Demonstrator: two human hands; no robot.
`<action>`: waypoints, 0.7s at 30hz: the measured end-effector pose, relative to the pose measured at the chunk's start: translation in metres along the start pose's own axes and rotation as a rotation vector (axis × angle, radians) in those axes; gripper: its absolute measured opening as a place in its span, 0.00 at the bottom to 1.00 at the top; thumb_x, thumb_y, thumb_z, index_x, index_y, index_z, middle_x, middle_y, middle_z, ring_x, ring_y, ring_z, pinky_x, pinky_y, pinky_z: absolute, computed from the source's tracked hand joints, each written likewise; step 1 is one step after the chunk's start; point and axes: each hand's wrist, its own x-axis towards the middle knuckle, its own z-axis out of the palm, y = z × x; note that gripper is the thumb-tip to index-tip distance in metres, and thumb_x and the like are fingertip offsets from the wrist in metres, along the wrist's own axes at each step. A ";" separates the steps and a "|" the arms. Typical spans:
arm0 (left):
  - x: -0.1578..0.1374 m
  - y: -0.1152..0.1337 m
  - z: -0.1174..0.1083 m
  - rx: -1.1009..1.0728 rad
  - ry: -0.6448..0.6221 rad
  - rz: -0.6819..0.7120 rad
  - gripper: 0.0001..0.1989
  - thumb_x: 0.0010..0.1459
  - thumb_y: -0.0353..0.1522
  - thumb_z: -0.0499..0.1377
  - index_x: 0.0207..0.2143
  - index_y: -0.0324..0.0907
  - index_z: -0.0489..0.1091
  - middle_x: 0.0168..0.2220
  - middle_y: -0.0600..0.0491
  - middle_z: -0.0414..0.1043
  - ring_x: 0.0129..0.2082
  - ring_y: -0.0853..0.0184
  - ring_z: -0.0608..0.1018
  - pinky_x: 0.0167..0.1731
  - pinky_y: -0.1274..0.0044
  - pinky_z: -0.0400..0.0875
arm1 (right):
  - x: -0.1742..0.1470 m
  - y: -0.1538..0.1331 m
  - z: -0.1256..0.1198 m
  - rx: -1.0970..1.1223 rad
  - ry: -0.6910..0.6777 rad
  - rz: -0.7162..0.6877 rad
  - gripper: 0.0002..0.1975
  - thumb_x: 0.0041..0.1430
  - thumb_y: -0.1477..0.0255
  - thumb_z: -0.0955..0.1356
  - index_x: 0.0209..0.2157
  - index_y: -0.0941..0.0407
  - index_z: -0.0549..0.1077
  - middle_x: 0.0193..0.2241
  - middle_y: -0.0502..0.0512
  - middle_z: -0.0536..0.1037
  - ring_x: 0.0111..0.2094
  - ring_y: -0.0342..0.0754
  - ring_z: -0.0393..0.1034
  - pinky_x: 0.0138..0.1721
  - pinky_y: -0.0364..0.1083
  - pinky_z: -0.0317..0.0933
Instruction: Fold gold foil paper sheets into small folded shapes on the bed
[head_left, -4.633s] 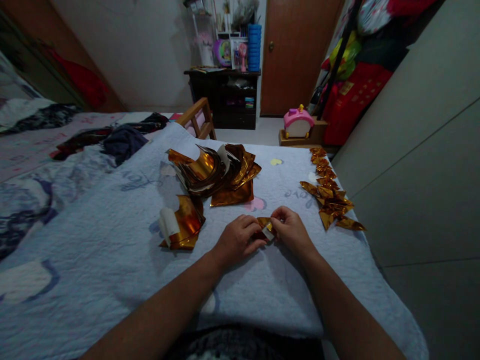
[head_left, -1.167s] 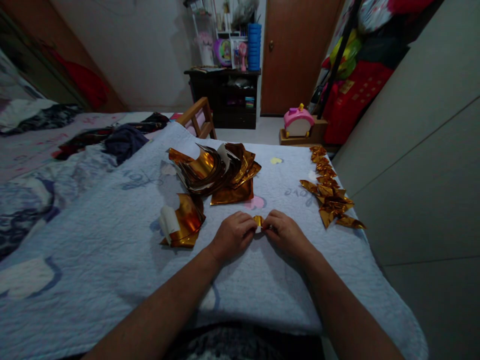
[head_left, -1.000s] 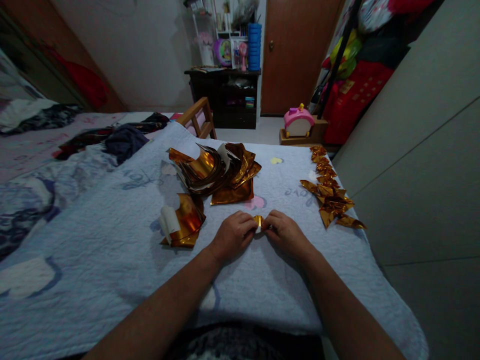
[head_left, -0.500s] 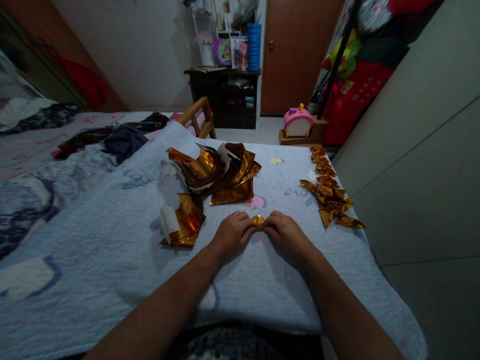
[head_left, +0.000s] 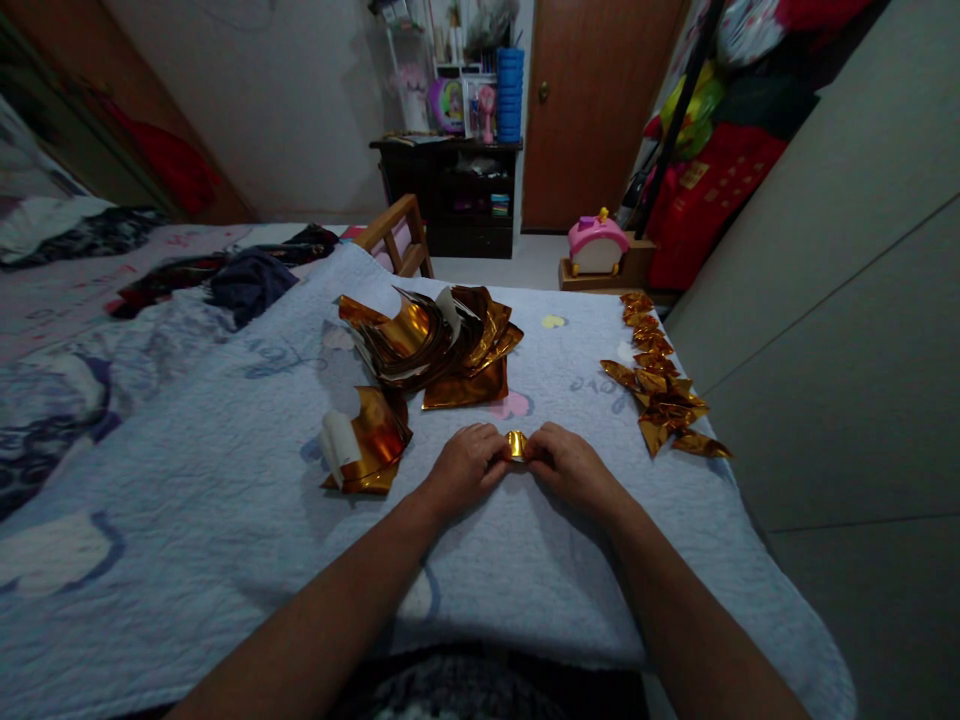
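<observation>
- Between our two hands, low over the blanket point(head_left: 517, 580), is the small piece of gold paper point(head_left: 516, 443), shiny face showing.
- At its left end, our left hand point(head_left: 471, 465) has thumb and fingers drawn together on the paper; at its right end, our right hand point(head_left: 571, 468) pinches likewise — only the middle shows, and we cannot tell how the covered ends lie.
- Beyond the grip and to its left, we have a big stack point(head_left: 409, 335) of gold sheets; nearer, left of our left hand, a smaller pile point(head_left: 375, 440).
- Off to the right of the grip, well apart, lies a row of folded pieces point(head_left: 660, 400).
- We judge this to be a folding or rolling step, midway through one piece.
- Next, we think, the work calls for both ends held level and even thumb pressure — no tugging, lest the paper tear.
</observation>
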 end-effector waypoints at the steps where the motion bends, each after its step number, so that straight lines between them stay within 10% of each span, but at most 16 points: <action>1: 0.000 0.000 0.000 0.004 0.006 0.014 0.02 0.59 0.27 0.61 0.33 0.41 0.72 0.32 0.52 0.71 0.36 0.63 0.73 0.37 0.73 0.65 | 0.000 0.000 0.000 -0.008 0.000 -0.011 0.07 0.57 0.82 0.67 0.33 0.56 0.74 0.33 0.51 0.72 0.36 0.45 0.67 0.38 0.43 0.56; 21: -0.001 0.005 0.000 -0.058 0.096 0.171 0.07 0.67 0.30 0.55 0.40 0.41 0.74 0.37 0.50 0.75 0.38 0.63 0.74 0.39 0.72 0.68 | 0.001 0.000 0.005 -0.066 0.029 -0.010 0.07 0.57 0.81 0.66 0.34 0.56 0.73 0.35 0.51 0.72 0.37 0.46 0.66 0.38 0.44 0.55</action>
